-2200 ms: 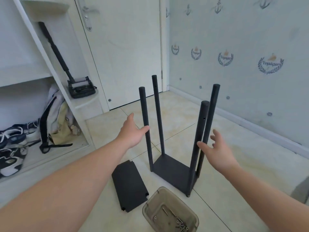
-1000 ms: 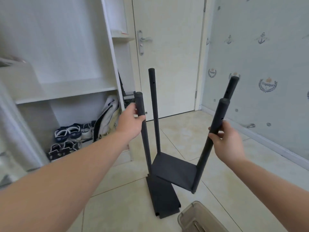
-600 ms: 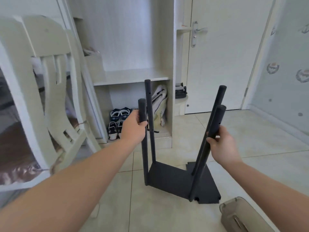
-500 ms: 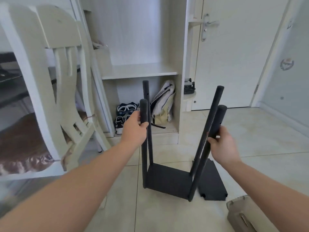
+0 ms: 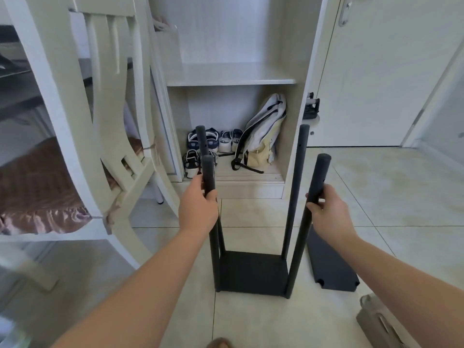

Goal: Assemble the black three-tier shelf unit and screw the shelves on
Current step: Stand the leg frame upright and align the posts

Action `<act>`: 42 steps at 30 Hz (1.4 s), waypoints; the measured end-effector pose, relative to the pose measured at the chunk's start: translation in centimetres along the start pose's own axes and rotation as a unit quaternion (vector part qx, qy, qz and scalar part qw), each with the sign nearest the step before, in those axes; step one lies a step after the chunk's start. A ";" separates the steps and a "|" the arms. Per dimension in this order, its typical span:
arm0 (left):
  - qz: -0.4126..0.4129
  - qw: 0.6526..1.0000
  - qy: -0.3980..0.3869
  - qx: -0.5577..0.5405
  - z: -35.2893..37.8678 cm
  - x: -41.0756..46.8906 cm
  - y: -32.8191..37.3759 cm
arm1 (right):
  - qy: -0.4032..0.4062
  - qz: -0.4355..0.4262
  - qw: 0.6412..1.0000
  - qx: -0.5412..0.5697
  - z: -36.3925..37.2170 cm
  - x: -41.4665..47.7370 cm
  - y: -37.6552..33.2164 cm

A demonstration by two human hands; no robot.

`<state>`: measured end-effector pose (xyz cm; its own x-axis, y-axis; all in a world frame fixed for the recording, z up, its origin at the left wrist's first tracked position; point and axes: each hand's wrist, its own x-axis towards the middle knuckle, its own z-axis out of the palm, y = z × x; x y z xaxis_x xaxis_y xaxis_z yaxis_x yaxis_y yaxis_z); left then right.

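The black shelf frame stands upright on the tiled floor: several round posts rise from one bottom shelf [image 5: 252, 273]. My left hand [image 5: 198, 209] grips the near left post [image 5: 209, 173] just below its top. My right hand [image 5: 327, 213] grips the near right post [image 5: 317, 177] at about the same height. The two far posts [image 5: 296, 187] stand free behind. A loose black shelf panel [image 5: 330, 266] lies flat on the floor to the right of the frame, partly hidden by my right forearm.
A white chair [image 5: 100, 126] stands close on the left. Straight ahead is an open white cupboard [image 5: 231, 76] holding shoes [image 5: 213, 144] and a backpack [image 5: 261, 131]. A clear plastic tub [image 5: 379, 322] sits at the lower right. A white door [image 5: 381, 71] is at the right.
I gripped two posts, lifted the frame and swung it left, away from the wallpapered wall toward the cupboard and chair. The loose panel and tub now lie to its right.
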<state>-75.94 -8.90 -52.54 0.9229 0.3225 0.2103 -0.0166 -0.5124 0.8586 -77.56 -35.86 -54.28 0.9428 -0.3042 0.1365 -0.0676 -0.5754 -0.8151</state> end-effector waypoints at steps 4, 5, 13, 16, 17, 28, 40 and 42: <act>0.007 1.000 0.014 -0.027 0.4 0.5 -1.0 | -0.003 0.005 1.000 0.002 1.2 1.0 0.3; 0.008 0.999 0.018 -0.038 0.4 0.5 -1.3 | 0.001 0.004 1.000 0.004 1.6 1.1 0.4; -0.051 0.998 -0.033 -0.022 1.4 -0.8 -5.3 | 0.026 0.020 0.999 0.038 3.9 1.3 4.0; -0.046 0.999 -0.012 -0.004 1.8 -1.2 -5.4 | 0.010 0.028 0.999 0.029 4.4 1.5 4.6; -0.042 0.999 -0.002 -0.002 1.9 -1.3 -5.4 | 0.010 0.028 0.999 0.030 4.4 1.7 4.7; -0.032 0.999 0.004 0.014 2.6 -2.1 -5.6 | -0.005 0.028 0.999 0.037 3.4 1.4 5.4; -0.236 0.834 -0.455 0.203 5.0 -6.5 -5.1 | -0.064 0.064 0.996 -0.001 -2.0 -0.1 8.3; -0.156 0.828 -0.483 0.237 8.0 -7.9 -4.4 | -0.067 0.076 0.995 -0.025 -3.2 0.3 10.0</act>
<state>-80.11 -15.63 -61.73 0.7342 -0.1725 -0.6567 0.2224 -0.8527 0.4726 -79.01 -44.13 -60.59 0.9551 -0.2891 -0.0651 -0.2261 -0.5689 -0.7907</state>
